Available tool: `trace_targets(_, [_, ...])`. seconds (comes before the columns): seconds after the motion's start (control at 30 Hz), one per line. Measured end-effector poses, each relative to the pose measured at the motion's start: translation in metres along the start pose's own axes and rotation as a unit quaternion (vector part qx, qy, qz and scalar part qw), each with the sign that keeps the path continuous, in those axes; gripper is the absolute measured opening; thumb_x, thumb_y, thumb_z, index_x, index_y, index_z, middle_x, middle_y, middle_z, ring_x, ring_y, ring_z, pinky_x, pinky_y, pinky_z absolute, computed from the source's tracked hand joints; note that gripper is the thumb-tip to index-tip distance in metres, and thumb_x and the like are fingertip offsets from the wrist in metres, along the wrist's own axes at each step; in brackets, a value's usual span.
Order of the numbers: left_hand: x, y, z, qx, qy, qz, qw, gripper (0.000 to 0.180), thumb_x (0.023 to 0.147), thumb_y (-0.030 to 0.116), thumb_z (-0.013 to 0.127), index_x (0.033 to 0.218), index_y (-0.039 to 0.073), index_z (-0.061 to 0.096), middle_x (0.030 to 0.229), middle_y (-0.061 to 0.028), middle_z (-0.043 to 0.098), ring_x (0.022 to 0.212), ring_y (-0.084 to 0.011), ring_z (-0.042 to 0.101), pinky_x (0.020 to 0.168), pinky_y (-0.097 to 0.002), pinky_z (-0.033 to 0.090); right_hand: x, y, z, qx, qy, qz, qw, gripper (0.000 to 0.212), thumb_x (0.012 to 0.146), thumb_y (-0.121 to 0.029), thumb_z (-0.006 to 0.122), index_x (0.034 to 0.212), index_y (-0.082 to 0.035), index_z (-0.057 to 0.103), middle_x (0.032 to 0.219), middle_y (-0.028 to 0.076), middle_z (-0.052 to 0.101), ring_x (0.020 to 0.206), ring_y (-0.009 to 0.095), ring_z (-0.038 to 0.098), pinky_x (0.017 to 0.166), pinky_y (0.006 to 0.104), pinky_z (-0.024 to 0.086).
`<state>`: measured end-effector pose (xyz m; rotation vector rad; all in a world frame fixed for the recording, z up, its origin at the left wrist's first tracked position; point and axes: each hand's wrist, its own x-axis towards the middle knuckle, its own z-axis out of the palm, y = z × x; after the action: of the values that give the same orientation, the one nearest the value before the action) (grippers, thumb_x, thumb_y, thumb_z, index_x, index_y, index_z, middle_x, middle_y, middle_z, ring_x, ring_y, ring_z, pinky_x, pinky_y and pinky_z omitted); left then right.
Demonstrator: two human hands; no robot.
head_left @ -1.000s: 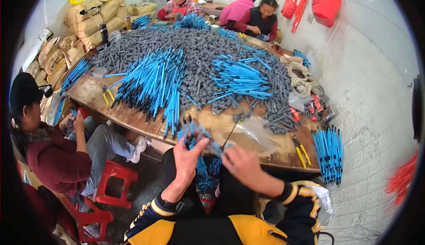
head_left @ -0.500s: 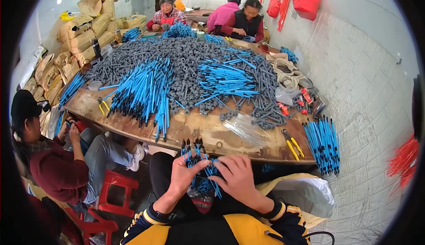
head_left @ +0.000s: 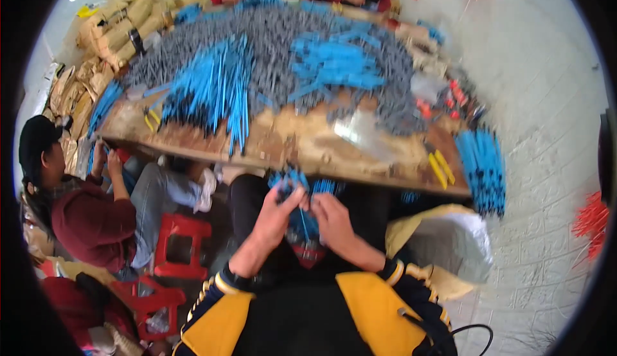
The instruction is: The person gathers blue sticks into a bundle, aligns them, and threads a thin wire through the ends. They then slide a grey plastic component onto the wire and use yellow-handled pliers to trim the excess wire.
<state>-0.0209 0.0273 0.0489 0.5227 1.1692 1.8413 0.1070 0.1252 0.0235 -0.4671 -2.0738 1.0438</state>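
Holds a small bunch of blue rods (head_left: 290, 177) in the left hand (head_left: 275, 214), with fingers curled closed around it, just off the near edge of the wooden table (head_left: 286, 137). Brings the right hand (head_left: 334, 218) close on the right, with fingers bent and drawn nearly together; cannot tell, through the blur, whether pinching a rod. Faces a broad heap of grey parts (head_left: 273, 38) toward the far side, with dark-tipped blue rods (head_left: 209, 86) piled on the left and a second blue pile (head_left: 337, 63) on the right. Has yellow-handled pliers (head_left: 437, 171) near the table's right end, right of some clear plastic (head_left: 360, 131). Sits beside an open pale sack (head_left: 472, 234) on the right.
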Motion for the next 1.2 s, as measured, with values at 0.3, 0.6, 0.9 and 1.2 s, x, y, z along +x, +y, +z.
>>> trace_targets(0.3, [-0.001,0.010,0.001,-0.013,-0.123,-0.169,0.978,0.014,0.095,0.007,0.063,0.108,0.003,0.060,0.101,-0.0131,0.071,0.092,-0.0195,0.068,0.086,-0.0329,0.054,-0.011,0.032,-0.105,-0.199,-0.215,-0.099,0.951,0.012,0.091,-0.013,0.063,0.095,-0.003,0.068,0.086,0.010,0.066,0.076,0.027,0.063,0.070,0.0365,0.052])
trace_targets(0.6, [0.096,-0.016,0.009,0.105,-0.155,0.064,0.980,0.023,0.098,0.006,0.058,0.120,0.001,0.057,0.102,-0.0150,0.072,0.095,-0.0201,0.069,0.086,-0.0322,0.055,0.157,0.051,-0.143,-0.151,-0.237,0.023,0.959,0.014,0.093,-0.012,0.061,0.098,-0.001,0.066,0.081,0.013,0.065,0.069,0.020,0.061,0.066,0.0312,0.050])
trace_targets(0.9, [0.109,0.003,0.002,0.006,-0.125,-0.046,0.991,0.015,0.098,0.005,0.058,0.113,0.002,0.059,0.100,-0.0142,0.072,0.094,-0.0200,0.070,0.084,-0.0322,0.056,0.330,0.152,-0.081,-0.328,-0.061,-0.238,0.912,0.011,0.085,-0.013,0.067,0.093,-0.006,0.069,0.094,0.009,0.065,0.095,0.029,0.059,0.081,0.0382,0.047])
trace_targets(1.2, [0.110,0.000,-0.012,0.013,-0.132,-0.074,0.988,0.018,0.098,0.005,0.058,0.116,0.003,0.058,0.098,-0.0147,0.072,0.094,-0.0201,0.070,0.084,-0.0322,0.056,0.344,0.195,-0.091,-0.533,-0.105,-0.254,0.801,0.011,0.080,-0.018,0.069,0.086,-0.010,0.064,0.085,0.005,0.059,0.088,0.026,0.055,0.076,0.0386,0.043])
